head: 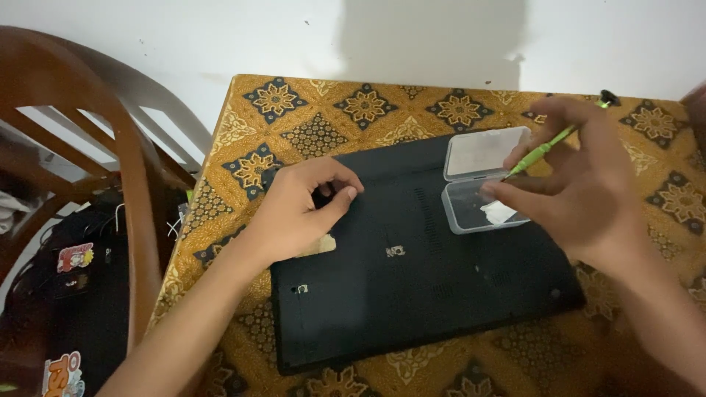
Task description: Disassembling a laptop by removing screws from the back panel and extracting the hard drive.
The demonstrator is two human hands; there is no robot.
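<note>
A green screwdriver [540, 154] is gripped by the right hand [581, 184] over the small clear box [482, 180] at 2 o'clock, while the upturned laptop [419, 265] is pinched by the left hand [294, 209].

Small white label [395, 251] on the black laptop underside [412, 294]; colourful stickers [75, 257] at left.

Black laptop [419, 272] on a gold cloth [294, 125] patterned with dark floral diamonds; clear box [482, 180] on the laptop; green screwdriver [540, 154] above it; brown chair [95, 162] left.
</note>
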